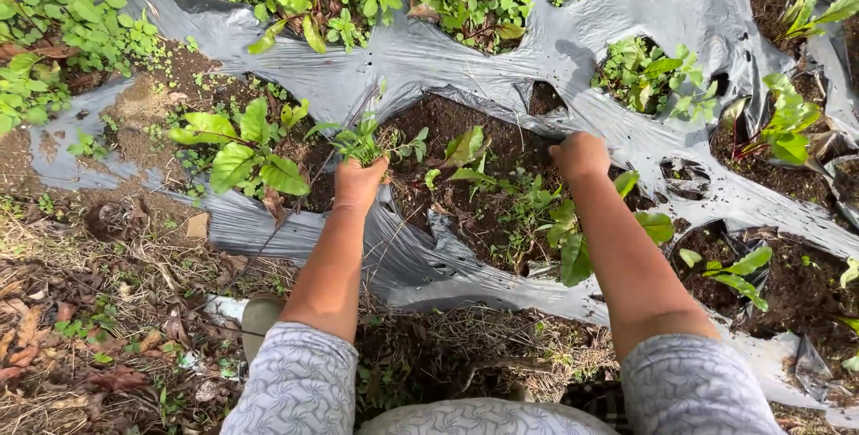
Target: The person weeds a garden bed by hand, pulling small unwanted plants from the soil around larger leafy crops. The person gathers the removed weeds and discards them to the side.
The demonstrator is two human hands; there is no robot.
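While the left hand [360,181] pinches a weed tuft [360,141] to uproot it, the right hand [580,154], at three o'clock, presses closed-fingered into soil [447,122]; grip unclear.

Both arms bare from patterned sleeves, stretched forward and downward; left hand [360,182] closed in fist, knuckles up, fingers curled shut; right hand [580,154] further out, also closed, fingertips hidden; forearms roughly parallel, well apart.
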